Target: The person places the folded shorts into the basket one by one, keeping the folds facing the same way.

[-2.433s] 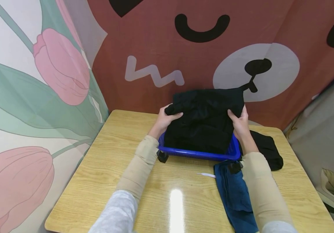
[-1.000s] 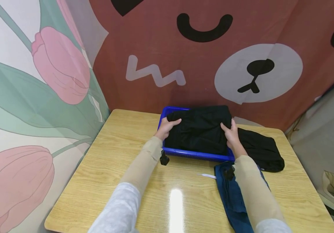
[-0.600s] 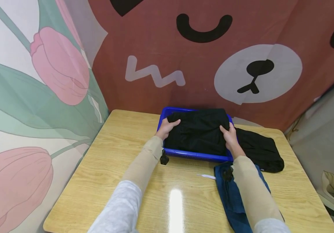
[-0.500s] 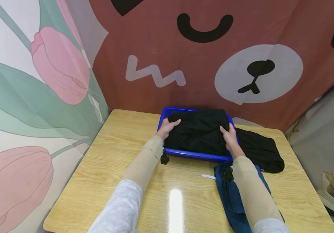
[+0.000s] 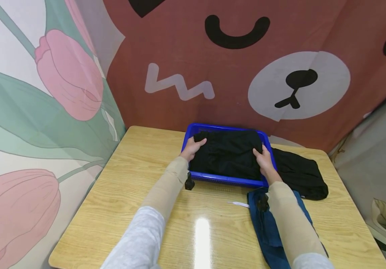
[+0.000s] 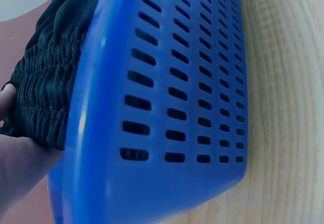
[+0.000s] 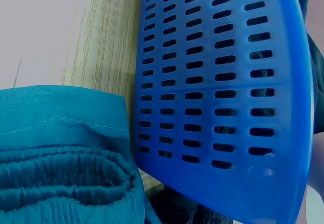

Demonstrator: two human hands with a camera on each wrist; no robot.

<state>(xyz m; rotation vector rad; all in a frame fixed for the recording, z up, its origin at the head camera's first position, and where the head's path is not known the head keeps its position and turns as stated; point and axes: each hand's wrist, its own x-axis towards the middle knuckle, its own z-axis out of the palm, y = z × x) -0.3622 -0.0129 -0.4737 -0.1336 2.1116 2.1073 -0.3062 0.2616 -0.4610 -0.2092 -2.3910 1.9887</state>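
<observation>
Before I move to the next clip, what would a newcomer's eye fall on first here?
Probably the giant cartoon face spanning the head view's upper part. Next, the bright blue basket near the far edge of the table, a black garment inside it in the grip of the left hand and right hand. A blue garment lies nearer, toward the right.

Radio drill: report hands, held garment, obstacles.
Left hand, right hand: gripping black garment. Garment in blue basket, partly above rim. Blue garment outside; no obstruction visible.
</observation>
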